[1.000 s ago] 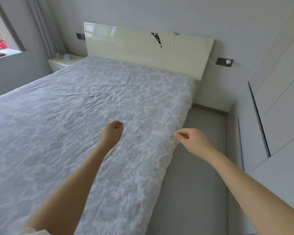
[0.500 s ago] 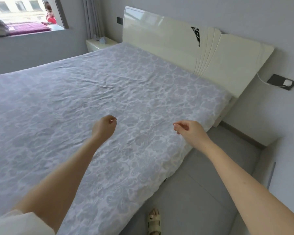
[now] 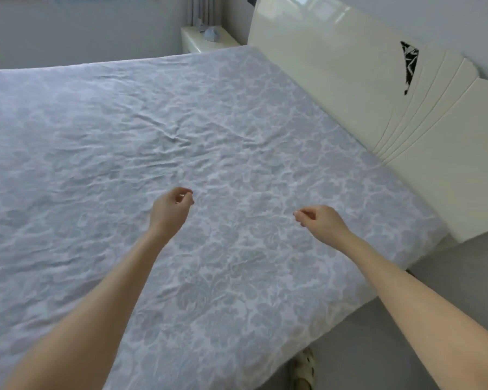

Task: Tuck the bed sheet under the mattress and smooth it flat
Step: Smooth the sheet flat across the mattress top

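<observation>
A pale grey floral bed sheet (image 3: pixel 237 114) covers the whole mattress, with a cluster of creases (image 3: pixel 178 137) near the middle. Along the near right side the sheet's edge (image 3: pixel 330 327) hangs over the mattress toward the floor. My left hand (image 3: pixel 169 209) hovers over the sheet with its fingers loosely curled and holds nothing. A little to its right, my right hand (image 3: pixel 321 220) hangs the same way, loosely curled and empty. I cannot tell whether either hand touches the fabric.
A glossy cream headboard (image 3: pixel 350 80) stands along the right. A cream nightstand (image 3: pixel 203 40) sits at the far corner by the curtain. Grey floor (image 3: pixel 392 333) runs along the near right side, where a sandalled foot (image 3: pixel 303 370) shows.
The view has swung right to left and closer over the bed. Both hands have moved from the mattress edge inward over the sheet, still empty.
</observation>
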### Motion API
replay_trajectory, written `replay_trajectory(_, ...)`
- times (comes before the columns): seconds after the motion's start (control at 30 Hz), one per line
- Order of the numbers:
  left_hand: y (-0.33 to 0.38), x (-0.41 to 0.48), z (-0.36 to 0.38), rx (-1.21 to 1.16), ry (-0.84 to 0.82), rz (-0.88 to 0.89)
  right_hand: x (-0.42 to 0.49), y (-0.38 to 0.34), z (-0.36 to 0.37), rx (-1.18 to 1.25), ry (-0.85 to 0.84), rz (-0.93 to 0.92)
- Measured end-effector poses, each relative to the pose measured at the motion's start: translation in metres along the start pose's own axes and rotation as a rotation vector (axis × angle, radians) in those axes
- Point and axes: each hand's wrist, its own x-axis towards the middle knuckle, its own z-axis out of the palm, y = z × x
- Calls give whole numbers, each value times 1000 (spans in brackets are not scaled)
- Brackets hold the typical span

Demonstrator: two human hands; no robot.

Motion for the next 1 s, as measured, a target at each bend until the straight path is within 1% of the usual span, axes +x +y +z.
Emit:
replay_trajectory(0.1,24,43,36,-87,88,-4,95,32,-4,-58,-90,-44)
replay_trajectory(0.23,33,102,91,-164,220,-57,212,79,16,-105,-202,-132)
replay_trajectory(0.33,19,147,135,-270,323,-125,285,112,43,-182,-250,-222)
replay_trajectory(0.4,-6,172,166,-245,353,-153,326,131,69,-237,-250,-330)
replay_trajectory(0.47,-38,196,196,-76,368,-144,367,145,99,-278,-216,-455)
replay_trajectory(0.53,-80,216,225,245,352,-139,406,152,132,-312,-187,-518)
replay_trajectory(0.57,-106,225,238,434,304,-160,421,155,152,-336,-195,-524)
replay_trajectory(0.6,-137,226,252,607,234,-218,430,159,176,-361,-231,-523)
replay_trajectory(0.63,-170,220,265,743,169,-297,429,166,203,-411,-270,-543)
replay_trajectory(0.67,-206,206,280,834,143,-352,417,176,235,-480,-280,-609)
replay_trajectory(0.7,-237,185,294,865,168,-360,392,187,264,-518,-250,-706)
replay_trajectory(0.73,-263,163,306,841,212,-320,360,197,287,-506,-202,-814)
replay_trajectory(0.8,-291,121,322,791,242,-221,302,219,312,-445,-221,-985)
replay_trajectory(0.87,-303,86,327,789,187,-186,261,244,318,-439,-260,-1147)
replay_trajectory(0.93,-304,51,329,759,176,-162,234,262,305,-492,-336,-1344)
replay_trajectory(0.97,-303,33,330,751,152,-142,231,264,295,-494,-405,-1402)
replay_trajectory(1.0,-302,18,327,730,132,-93,234,255,284,-458,-484,-1414)
